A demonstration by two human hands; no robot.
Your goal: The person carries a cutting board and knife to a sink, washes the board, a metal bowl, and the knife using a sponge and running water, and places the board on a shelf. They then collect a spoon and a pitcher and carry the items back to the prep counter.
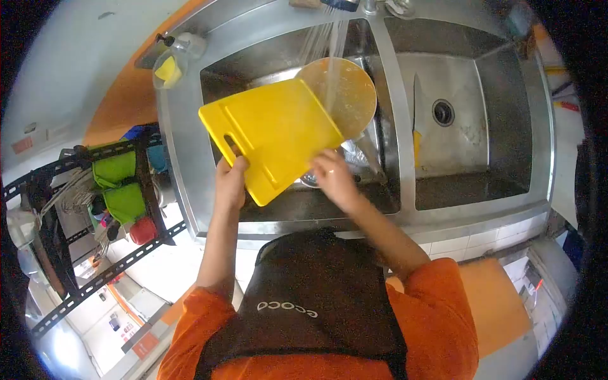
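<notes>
A yellow cutting board (282, 130) is held tilted over the left sink basin. My left hand (232, 180) grips it near the handle slot, with the thumb on the upper face. At the board's lower right edge, my right hand (334, 177) has its fingers curled against the rim. Behind the board sits a large round bowl (356, 95), partly covered by it, with water in it. Water falls into the bowl from a spray head (341, 5). Some shiny metal items (358, 152) lie under the board, mostly hidden.
A knife with a yellow handle (417, 142) rests along the left wall of the right basin, beside the drain (443, 113). A yellow sponge (168, 71) and a pump bottle (189, 44) stand at the left rim. Left of the sink is a black rack (82, 288) with green bins (123, 201).
</notes>
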